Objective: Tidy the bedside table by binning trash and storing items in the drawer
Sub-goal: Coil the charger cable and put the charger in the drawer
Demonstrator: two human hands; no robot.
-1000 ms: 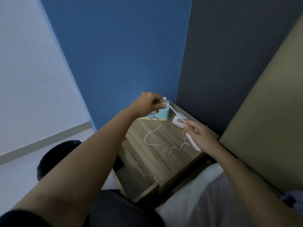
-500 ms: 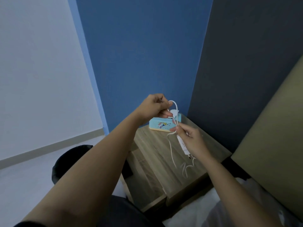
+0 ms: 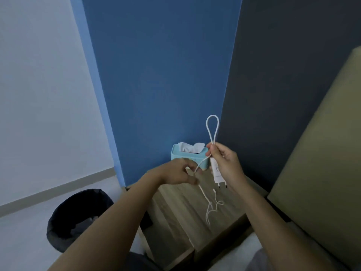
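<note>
2 hands on 1 white charger cable: right hand pinches a loop plus the adapter above the bedside table; left hand is closed on the strand lower down. Loose tail lies on the tabletop. Risk: loop slips or tail snags, tangling before drawer storage. Tissue box just behind, could get knocked.

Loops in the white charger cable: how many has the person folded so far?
1: a single tall loop stands above the right hand; the rest trails through the left hand onto the wooden bedside table.
</note>
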